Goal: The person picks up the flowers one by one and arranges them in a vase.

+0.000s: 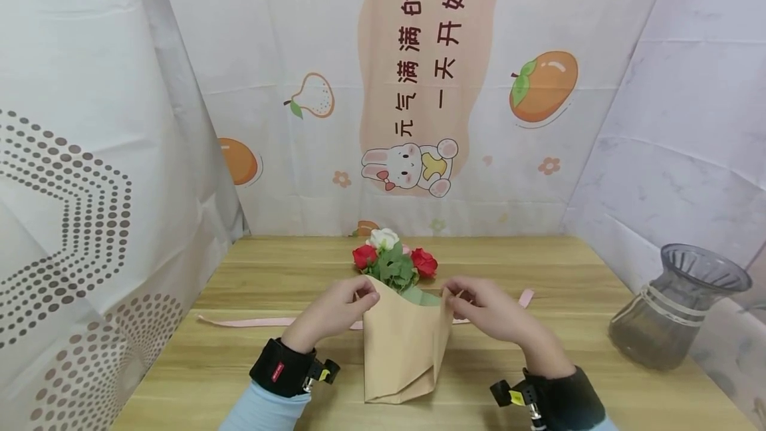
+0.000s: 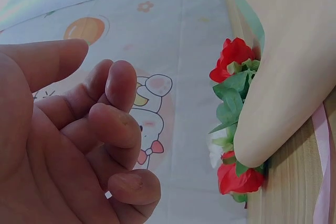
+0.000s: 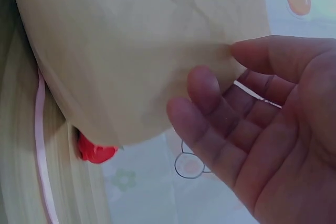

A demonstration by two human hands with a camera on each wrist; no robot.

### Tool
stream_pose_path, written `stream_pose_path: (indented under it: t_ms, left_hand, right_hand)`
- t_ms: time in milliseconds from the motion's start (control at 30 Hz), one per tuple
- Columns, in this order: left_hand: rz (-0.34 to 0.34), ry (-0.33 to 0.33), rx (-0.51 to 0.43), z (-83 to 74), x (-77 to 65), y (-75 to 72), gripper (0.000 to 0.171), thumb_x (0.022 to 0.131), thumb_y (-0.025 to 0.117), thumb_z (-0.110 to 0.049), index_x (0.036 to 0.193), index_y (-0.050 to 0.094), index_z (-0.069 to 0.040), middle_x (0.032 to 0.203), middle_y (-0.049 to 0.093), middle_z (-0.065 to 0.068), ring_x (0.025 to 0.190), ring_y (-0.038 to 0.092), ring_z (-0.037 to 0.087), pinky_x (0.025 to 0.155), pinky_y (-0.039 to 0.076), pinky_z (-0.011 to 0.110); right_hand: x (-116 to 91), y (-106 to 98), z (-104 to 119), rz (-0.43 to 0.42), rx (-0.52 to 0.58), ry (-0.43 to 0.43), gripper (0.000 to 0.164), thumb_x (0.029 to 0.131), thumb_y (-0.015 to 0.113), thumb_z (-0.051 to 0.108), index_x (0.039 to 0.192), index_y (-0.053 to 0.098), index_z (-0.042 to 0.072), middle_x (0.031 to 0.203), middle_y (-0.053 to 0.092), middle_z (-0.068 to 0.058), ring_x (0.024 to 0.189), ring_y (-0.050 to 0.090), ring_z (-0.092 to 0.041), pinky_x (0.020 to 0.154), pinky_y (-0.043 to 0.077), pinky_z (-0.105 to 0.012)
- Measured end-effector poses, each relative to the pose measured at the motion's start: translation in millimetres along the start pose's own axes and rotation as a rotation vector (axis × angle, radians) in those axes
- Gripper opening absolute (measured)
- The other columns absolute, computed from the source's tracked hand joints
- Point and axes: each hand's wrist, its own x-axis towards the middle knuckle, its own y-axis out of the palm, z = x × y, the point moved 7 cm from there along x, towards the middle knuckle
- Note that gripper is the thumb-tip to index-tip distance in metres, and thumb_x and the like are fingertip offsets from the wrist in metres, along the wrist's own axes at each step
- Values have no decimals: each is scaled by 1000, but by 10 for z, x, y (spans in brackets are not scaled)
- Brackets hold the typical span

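Brown wrapping paper (image 1: 401,344) is folded around a bouquet of artificial flowers (image 1: 391,265) with red and white blooms and green leaves. My right hand (image 1: 487,308) pinches the paper's upper right edge. Seen from the right wrist, the thumb of that right hand (image 3: 273,103) lies at the paper edge, other fingers curling in front of the sheet. Beside the paper's upper left edge hovers my left hand (image 1: 338,308). The left wrist view shows this left hand (image 2: 89,124) with loosely bent fingers and nothing in them. Red roses (image 2: 236,174) peek past the paper there.
A pink ribbon (image 1: 257,322) runs across the wooden table (image 1: 287,271) behind the paper. On the right stands a grey glass vase (image 1: 664,318) with cord around its neck. Printed cloth (image 1: 299,171) hangs at the table's back and sides.
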Motion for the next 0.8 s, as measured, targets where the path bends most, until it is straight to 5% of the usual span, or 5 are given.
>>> stream_pose_path:
  t_ms: [200,400,600,800]
  left_hand:
    - [5,2,10,7,14,10,16,105,57,-28,101,68,-17,86,62,-8,74,56,13,63,49,31]
    - [17,-9,6,23,16,34,15,105,58,-28,101,68,-17,87,63,-5,74,56,14,64,49,31]
    - [25,-14,17,37,17,55,13,105,59,-28,101,67,-19,87,62,-8,74,56,13,65,49,31]
    - [38,-30,30,61,20,82,13,104,60,-29,101,68,-19,88,63,-9,76,57,13,66,49,31]
  right_hand:
    - [-68,-88,-54,33,79,53,25,110,44,12,109,68,5,98,69,-9,88,71,-24,78,59,-37]
    - [-129,-188,-90,8,-28,62,37,113,39,22,94,68,9,91,66,-4,85,65,-18,75,56,-33]
    - [-179,-227,-158,-5,-206,45,28,104,60,22,78,67,15,66,48,12,60,45,-3,58,37,-24]
    - [-221,-188,-282,81,-251,84,23,98,69,20,75,67,19,61,43,15,55,41,-2,53,34,-23]
